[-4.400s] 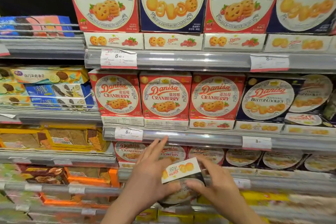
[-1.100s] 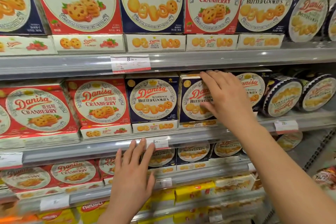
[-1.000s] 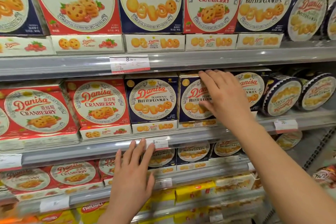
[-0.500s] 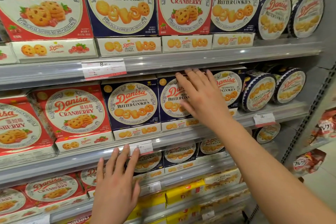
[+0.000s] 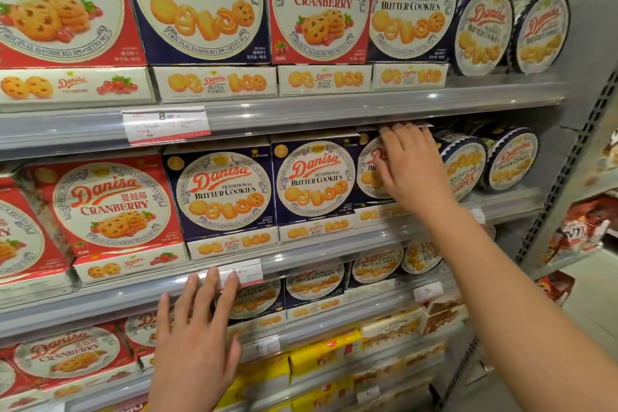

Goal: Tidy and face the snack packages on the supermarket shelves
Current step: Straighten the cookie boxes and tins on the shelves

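Here, R hand (image 5: 413, 170) on Danisa box (image 5: 369, 174).

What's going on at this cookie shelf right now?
A person is facing boxes on the middle shelf. The right hand lies flat on the front of a blue butter cookie box, third blue box along, fingertips at its top edge. The left hand rests open against the shelf rail below, fingertips by a price tag. Round tins stand to the right.

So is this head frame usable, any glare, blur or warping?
Head view: usable; small glare spots on the clear shelf strip; shelf lines bow from the wide lens; boxes read sharp mid-frame, soft toward the bottom corners; right hand slightly blurred.
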Tool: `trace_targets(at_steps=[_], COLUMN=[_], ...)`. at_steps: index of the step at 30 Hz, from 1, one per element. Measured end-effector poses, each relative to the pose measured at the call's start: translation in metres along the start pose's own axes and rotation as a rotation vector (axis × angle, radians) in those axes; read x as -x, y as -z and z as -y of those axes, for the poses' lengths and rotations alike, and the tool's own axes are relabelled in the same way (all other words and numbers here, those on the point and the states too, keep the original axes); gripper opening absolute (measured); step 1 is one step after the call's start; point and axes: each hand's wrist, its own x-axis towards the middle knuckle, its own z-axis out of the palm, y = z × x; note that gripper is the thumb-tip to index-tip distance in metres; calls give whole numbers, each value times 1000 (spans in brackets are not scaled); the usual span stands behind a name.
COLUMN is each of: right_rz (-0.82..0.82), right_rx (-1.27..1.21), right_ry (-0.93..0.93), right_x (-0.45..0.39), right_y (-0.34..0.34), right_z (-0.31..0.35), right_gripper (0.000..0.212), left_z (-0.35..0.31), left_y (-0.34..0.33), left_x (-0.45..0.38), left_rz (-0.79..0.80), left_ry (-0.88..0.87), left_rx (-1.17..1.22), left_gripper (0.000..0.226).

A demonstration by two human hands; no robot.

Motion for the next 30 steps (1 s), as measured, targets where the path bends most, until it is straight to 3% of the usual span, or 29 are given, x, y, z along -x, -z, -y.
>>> trace_targets(at_steps=[10,18,21,27,30], right_rz=[49,34,42,87,75], right_rx=[-151,-102,-86,-52,-59], right_ry=[-27,-29,-30,15,7], right_x=[-1,3,3,3,5], right_y=[10,20,21,17,17], right_z=[-8,2,2,1,1], right_gripper=[59,56,56,60,62], left_z=[4,0,-1,3,0], left_y=[-1,-5,-6,-4,-3], left_x=[2,2,1,5,6], left_rz=[30,-30,-36,-11,-24], left_ry=[-20,-21,-4,-13,-21], left_rx=[-23,-18,-15,-24,-16], left_gripper=[83,84,94,84,97])
